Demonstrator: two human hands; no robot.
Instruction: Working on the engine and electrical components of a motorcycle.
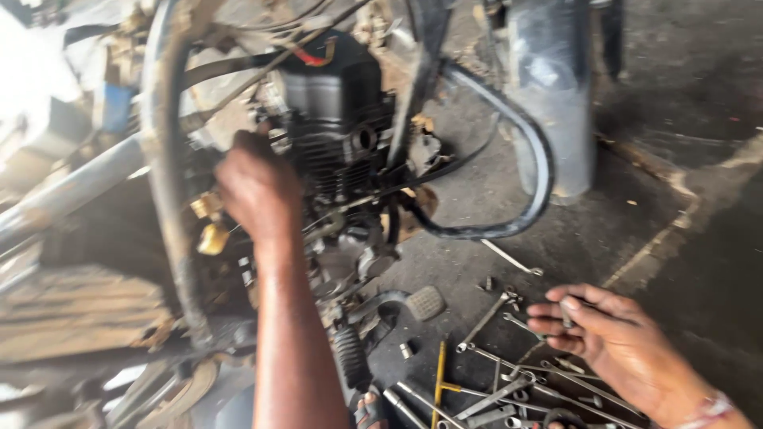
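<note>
I see a big black motorbike engine (338, 119) in its frame, tipped up so its side faces me. My left hand (256, 184) reaches up against the engine's side, fingers curled, but I cannot tell if it grips anything. Many spanners (509, 389) lie spread on the floor (675, 230), close by for grabbing. My right hand (608, 334) hovers over them, pinching a small metal bit (566, 311) in its fingertips.
</note>
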